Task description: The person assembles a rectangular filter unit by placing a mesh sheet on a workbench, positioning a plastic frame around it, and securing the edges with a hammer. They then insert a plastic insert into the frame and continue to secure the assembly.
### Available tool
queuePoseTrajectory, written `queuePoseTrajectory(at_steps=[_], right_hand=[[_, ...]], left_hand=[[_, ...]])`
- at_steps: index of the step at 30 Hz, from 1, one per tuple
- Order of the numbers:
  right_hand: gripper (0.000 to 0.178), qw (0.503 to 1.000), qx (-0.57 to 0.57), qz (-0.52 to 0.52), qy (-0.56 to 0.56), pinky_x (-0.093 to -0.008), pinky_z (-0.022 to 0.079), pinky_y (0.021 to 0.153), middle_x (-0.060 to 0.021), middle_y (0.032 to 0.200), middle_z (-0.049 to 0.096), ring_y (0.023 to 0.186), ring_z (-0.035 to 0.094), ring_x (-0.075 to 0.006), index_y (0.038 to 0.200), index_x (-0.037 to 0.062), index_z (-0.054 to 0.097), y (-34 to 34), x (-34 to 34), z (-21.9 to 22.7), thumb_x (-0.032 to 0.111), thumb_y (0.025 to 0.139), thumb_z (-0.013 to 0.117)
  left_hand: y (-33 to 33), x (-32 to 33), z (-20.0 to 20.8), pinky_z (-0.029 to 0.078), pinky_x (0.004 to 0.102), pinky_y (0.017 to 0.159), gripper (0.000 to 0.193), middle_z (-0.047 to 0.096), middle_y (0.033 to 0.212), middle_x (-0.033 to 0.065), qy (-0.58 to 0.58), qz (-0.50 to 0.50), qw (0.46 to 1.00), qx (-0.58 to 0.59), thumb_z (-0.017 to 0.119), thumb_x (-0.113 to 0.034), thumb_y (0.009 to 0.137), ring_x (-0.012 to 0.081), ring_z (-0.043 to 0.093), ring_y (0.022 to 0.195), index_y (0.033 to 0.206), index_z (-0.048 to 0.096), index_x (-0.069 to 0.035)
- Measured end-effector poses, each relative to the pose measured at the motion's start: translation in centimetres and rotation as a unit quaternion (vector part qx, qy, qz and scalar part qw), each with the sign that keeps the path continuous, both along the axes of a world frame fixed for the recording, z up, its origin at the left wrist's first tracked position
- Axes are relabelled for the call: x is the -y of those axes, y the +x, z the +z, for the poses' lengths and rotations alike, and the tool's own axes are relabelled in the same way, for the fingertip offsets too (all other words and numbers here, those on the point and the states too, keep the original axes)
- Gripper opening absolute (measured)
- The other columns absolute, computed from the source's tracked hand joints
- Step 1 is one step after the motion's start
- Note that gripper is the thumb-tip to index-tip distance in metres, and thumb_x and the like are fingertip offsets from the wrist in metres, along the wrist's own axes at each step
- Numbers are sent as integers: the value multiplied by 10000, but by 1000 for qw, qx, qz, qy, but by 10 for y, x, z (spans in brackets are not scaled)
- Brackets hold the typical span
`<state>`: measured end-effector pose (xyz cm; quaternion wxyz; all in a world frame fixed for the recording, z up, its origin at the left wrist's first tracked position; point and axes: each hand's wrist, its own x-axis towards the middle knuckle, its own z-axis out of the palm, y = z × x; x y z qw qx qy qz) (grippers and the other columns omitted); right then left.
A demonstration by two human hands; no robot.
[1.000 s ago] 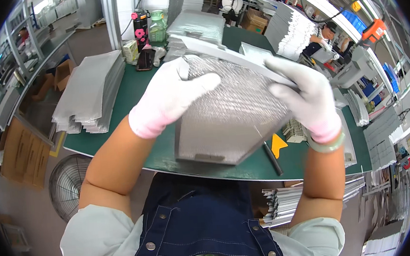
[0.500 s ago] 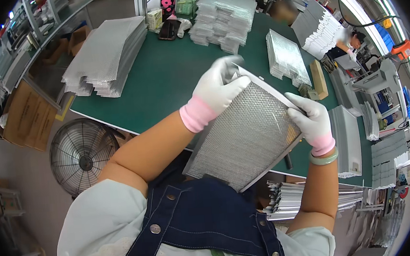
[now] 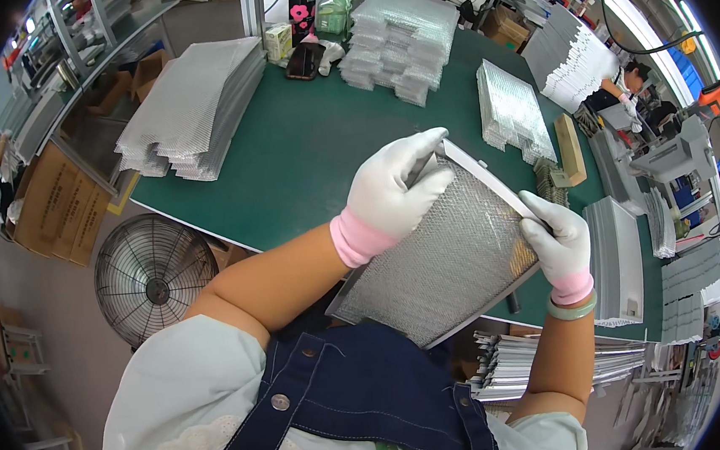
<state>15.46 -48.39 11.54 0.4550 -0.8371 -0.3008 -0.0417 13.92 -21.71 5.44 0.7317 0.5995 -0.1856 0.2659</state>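
A metal mesh filter panel [image 3: 439,261] with a light metal frame is tilted between my hands, its lower end against my apron. In a white glove with a pink cuff, my left hand [image 3: 395,184] is closed on the panel's upper left corner, thumb over the near face. At the right corner of the same top edge, my gloved right hand [image 3: 557,239] pinches the frame between thumb and fingers. The fingertips behind the frame are partly hidden.
Stacked mesh sheets [image 3: 190,103] lie on the green table [image 3: 311,136], with more silvery stacks [image 3: 400,36] at the back and a smaller pile [image 3: 511,107] at right. A wooden block [image 3: 570,149] stands nearby. A floor fan [image 3: 155,283] is at left; a co-worker [image 3: 624,86] is far right.
My left hand's fingers have settled from a blurred, raised pose onto the panel's top left corner. The right hand keeps its grip, and the whole view has shifted slightly.
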Motion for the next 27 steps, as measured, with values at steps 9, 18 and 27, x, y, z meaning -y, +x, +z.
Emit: queuePoseTrajectory(at_steps=[9,18,27], right_hand=[[400,996,84,26,-24,-244,474,645,-46,821,667,706,603,-94,1221,42,704,-5,-4,7,-65,835,704],[428,987,140,44,-70,-269,470,618,-66,761,652,659,610,-139,1203,64,714,-4,-9,11,-56,792,726],[421,985,142,87,-55,-283,479,635,-87,760,655,665,630,-185,1185,59,716,-3,-11,12,-40,776,739]], left_hand=[[-11,-14,11,493,221,843,476,647,1245,84,-55,-97,993,-42,621,16,945,55,588,960,1407,504,12],[-14,-36,9,515,218,807,423,683,1216,84,35,-108,993,-21,645,14,931,52,603,910,1349,584,7],[-22,-52,8,527,223,803,414,689,1215,99,70,-129,989,3,688,-18,921,64,619,915,1328,610,-9]])
